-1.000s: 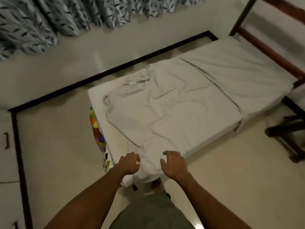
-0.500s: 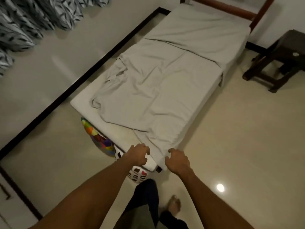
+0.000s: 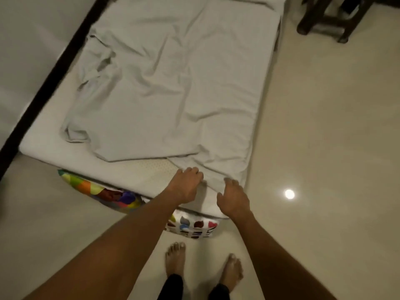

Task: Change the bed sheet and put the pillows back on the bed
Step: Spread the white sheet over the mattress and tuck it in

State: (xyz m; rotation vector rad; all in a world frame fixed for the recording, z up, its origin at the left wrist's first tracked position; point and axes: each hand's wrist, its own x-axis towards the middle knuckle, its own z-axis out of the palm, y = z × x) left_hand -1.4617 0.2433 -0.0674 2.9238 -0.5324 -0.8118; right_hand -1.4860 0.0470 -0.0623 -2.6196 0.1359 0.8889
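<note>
Far L: black floor-level strip point(image 3: 43, 83) runs diagonally along the wall. Just beside it lies a white foam mattress point(image 3: 54, 150), low on the cream tiled floor point(image 3: 324, 126); its near-L part is bare. At the mattress's near end a multicoloured patchwork pillow point(image 3: 97, 189) lies on the floor, partly hidden by the mattress edge.

Centre: grey crumpled bed sheet point(image 3: 173, 83) is spread over most of the mattress, wrinkled and bunched along its L side, flatter twd the R edge, where it hangs over the side. Its near hem sits at the foot end, not tucked.

Left hand point(image 3: 186, 185) is at the hem, fingers curled down, grasping the sheet. Below it a white pillow w/ coloured patches point(image 3: 194, 228) lies on the floor against the mattress end. Two bare feet point(image 3: 175, 258) stand just behind it.

Right hand point(image 3: 233, 198) is near the left one, fingers curled on the same hem at the mattress's R corner, grasping the sheet too; cloth sags between the hands.

R: round light reflection point(image 3: 289, 194) on the floor. Top R: dark wooden stool point(image 3: 324, 18), apart from the mattress.
</note>
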